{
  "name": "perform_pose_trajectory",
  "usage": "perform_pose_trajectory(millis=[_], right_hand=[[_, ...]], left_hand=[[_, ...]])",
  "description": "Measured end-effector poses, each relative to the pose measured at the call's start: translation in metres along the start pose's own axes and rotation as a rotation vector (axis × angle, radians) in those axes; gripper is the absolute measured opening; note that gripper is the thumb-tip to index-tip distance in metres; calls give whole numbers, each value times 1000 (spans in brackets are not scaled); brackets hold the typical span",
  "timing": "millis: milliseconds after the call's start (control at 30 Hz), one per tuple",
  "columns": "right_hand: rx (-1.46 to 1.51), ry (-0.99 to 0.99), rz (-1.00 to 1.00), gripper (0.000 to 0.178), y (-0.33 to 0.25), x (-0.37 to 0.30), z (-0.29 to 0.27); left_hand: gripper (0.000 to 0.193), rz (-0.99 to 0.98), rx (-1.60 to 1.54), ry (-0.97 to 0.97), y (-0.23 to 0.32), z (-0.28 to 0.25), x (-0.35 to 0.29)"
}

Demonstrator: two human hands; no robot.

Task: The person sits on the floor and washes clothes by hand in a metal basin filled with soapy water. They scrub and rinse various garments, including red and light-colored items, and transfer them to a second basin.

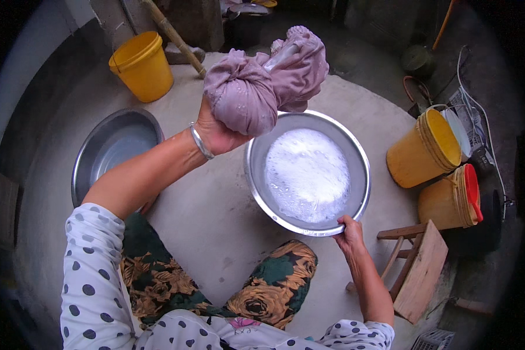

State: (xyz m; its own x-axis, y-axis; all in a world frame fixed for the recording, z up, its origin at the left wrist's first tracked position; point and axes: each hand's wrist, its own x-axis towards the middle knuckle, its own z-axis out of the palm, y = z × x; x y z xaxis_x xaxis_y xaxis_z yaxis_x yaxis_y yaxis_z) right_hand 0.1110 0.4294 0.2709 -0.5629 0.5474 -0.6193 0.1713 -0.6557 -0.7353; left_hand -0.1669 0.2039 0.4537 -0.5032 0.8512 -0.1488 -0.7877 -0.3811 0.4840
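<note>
My left hand [220, 129] is raised and closed under a bunched, wet-looking mauve cloth [245, 93]. The cloth bulges in two rounded lumps, with a little foam on it, and hides most of my fingers. Below and to its right is a round metal basin [363, 166] with white, foamy water [308, 174] in it. The basin's near right rim is gripped by my right hand [349, 232], thumb on top and fingers underneath. Part of the cloth overlaps the basin's far rim in the view.
Another metal basin [149, 119] rests on the concrete floor [216, 245] at the left. Behind it stands a yellow bucket [143, 67] near a bamboo pole [175, 35]. Two yellowish buckets, one upper [411, 154] and one lower [443, 201], are at the right, above a wooden stool [421, 271].
</note>
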Motion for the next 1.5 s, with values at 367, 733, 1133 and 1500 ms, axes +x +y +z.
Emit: perform_pose_trajectory(millis=[367, 733, 1133, 1500], right_hand=[[160, 251, 64, 43, -64, -21, -64], [200, 556, 45, 38, -48, -29, -63], [441, 445, -63, 45, -33, 22, 6], [628, 435, -73, 38, -21, 47, 126]], left_hand=[[77, 99, 19, 49, 42, 99, 22], [63, 48, -185, -9, 63, -12, 73], [53, 113, -235, -29, 72, -107, 96], [57, 103, -192, 306, 69, -110, 89]])
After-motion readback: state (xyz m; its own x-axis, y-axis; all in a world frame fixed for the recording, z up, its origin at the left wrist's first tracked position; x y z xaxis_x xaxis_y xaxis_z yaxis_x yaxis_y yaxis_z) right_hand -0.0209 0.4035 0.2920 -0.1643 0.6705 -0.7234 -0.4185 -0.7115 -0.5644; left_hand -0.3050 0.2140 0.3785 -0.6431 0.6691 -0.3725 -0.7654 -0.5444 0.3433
